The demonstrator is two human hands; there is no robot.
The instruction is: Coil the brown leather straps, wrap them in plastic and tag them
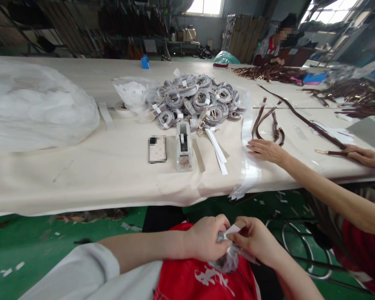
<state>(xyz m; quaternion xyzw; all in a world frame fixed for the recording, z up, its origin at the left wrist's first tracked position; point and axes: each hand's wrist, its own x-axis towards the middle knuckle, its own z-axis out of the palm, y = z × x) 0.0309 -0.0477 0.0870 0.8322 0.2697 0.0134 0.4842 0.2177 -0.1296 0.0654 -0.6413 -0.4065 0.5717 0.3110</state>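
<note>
Over my lap, my left hand is closed around a coiled strap wrapped in clear plastic. Pressed close beside it, my right hand pinches a white paper strip against the coil. My fingers hide part of the coil and of the strip. On the table ahead lies a heap of similar wrapped coiled straps, with gold metal clips and white paper bands. In front of the heap stands a tape dispenser, and loose white paper strips lie to its right.
A co-worker's hands reach in from the right among brown straps. Clear plastic film hangs over the table edge. A large plastic bag lies at left, and a phone near the dispenser. Another person is behind.
</note>
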